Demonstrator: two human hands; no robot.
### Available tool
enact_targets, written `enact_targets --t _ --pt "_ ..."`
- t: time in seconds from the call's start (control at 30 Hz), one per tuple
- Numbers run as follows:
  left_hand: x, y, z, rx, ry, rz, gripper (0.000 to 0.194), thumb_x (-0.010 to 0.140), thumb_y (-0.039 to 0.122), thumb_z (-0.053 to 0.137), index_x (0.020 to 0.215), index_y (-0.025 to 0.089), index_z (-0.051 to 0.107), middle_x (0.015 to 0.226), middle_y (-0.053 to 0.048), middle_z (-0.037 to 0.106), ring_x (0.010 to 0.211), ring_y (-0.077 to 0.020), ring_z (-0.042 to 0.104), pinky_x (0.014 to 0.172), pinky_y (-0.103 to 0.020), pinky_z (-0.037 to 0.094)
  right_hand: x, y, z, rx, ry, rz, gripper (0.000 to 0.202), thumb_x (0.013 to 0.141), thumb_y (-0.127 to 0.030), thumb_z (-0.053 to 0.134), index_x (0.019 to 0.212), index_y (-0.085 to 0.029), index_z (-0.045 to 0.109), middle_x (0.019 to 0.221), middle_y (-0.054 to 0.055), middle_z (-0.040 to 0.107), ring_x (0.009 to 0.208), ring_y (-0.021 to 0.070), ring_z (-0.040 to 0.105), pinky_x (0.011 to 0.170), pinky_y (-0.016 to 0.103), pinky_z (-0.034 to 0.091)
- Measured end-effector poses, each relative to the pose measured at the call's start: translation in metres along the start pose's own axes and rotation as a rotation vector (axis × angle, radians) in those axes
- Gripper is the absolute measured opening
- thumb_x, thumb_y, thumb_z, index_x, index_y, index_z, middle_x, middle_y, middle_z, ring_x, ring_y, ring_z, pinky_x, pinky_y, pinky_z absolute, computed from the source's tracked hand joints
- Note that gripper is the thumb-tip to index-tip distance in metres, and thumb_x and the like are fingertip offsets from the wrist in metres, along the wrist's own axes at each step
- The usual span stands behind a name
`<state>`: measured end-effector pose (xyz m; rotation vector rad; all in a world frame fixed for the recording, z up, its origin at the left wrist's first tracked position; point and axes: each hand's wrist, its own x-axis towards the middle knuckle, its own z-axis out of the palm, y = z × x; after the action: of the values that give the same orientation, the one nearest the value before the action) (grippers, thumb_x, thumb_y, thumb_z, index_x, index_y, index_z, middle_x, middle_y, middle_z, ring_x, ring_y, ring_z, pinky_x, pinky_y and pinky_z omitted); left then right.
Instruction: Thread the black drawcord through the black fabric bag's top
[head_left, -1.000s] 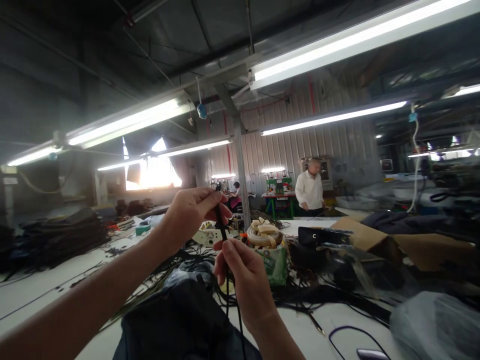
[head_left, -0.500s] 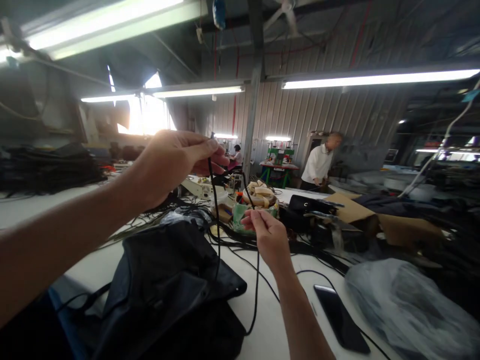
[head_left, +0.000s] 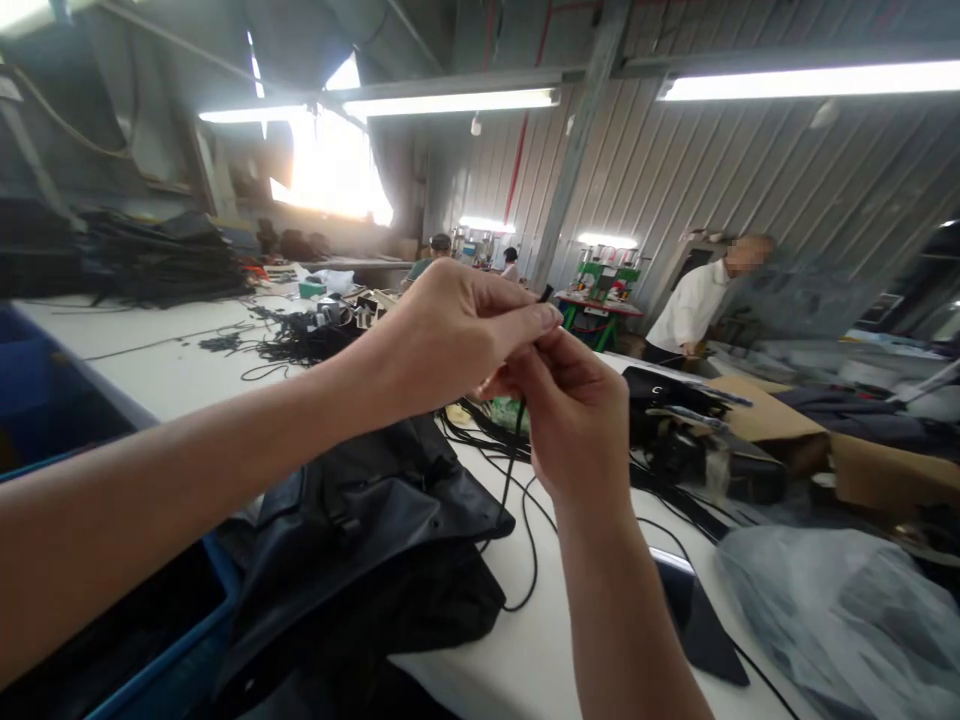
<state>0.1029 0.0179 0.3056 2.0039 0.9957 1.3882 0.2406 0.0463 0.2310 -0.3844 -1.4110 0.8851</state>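
Both my hands meet in the air above the table. Between thumb and fingers, my left hand pinches a thin black cord, whose short dark end pokes up past the fingertips. My right hand is closed against the left one, pinching the cord too; the fingers partly hide each other. From the hands the cord hangs down to a black bag, which lies slumped on the white table. A loop of cord rests on the table at the bag's right edge.
A black phone and a clear plastic bag lie at the right. Blue bin at lower left. Behind are cords, cardboard and heaped dark fabric. A person in a white top stands farther back; others sit beyond.
My hands were apart, each on the cord; now they have come together, the right one rising to the left. The camera view has turned left and tilted down.
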Motion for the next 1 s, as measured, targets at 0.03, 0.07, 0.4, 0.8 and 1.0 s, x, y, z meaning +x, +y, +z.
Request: enact_targets --t 0.03,0.07,0.4,0.8,1.0 --pt "-0.007 -0.002 -0.003 0.006 0.006 0.019 0.023 0.1 0.038 0.073 0.098 0.021 0.088 0.09 -0.008 0.084 0.093 -0.0286 0.082 0.082 -0.04 0.068 -0.001 0.003 -0.003 -0.009 0.003 0.016 0.029 0.1 -0.047 0.083 0.097 -0.019 0.077 0.078 -0.001 0.069 0.057 0.0097 0.059 0.053 0.022 0.054" --pt "-0.016 -0.005 -0.007 0.026 0.028 0.033 0.026 0.1 0.043 0.075 0.111 0.023 0.088 0.102 -0.008 0.086 0.103 -0.0295 0.082 0.091 -0.041 0.068 -0.002 0.005 -0.007 -0.022 0.014 0.034 0.028 0.101 -0.047 0.083 0.099 -0.019 0.078 0.075 -0.002 0.066 0.053 0.0079 0.052 0.048 0.02 0.046" --pt "-0.278 -0.143 -0.044 0.626 0.013 -0.608 0.093 0.081 0.051 0.084 0.167 0.031 0.053 0.169 -0.009 0.058 0.15 -0.0432 0.06 0.126 -0.052 0.052 -0.004 -0.001 -0.037 -0.147 0.214 -0.096 0.027 0.108 -0.049 0.072 0.112 -0.022 0.079 0.066 -0.005 0.048 0.052 0.0116 0.035 0.044 0.024 0.023" --pt "-0.352 -0.19 -0.005 0.656 0.244 -1.114 0.057 0.11 0.053 0.044 0.15 0.018 0.063 0.127 -0.022 0.083 0.118 -0.0437 0.08 0.092 -0.046 0.061 -0.041 0.013 0.02 -0.334 -0.234 -0.143 0.029 0.119 -0.036 0.054 0.131 -0.023 0.076 0.068 -0.005 0.051 0.055 0.0113 0.043 0.052 0.025 0.033" --pt "-0.32 -0.183 -0.012 0.822 0.253 -1.134 0.062 0.116 0.046 0.028 0.152 0.014 0.066 0.128 -0.024 0.082 0.114 -0.0464 0.08 0.091 -0.051 0.059 -0.098 0.056 0.039 -0.391 -1.075 0.101 0.039 0.111 -0.011 0.055 0.142 -0.024 0.075 0.103 0.004 0.078 0.088 0.014 0.072 0.08 0.023 0.054"
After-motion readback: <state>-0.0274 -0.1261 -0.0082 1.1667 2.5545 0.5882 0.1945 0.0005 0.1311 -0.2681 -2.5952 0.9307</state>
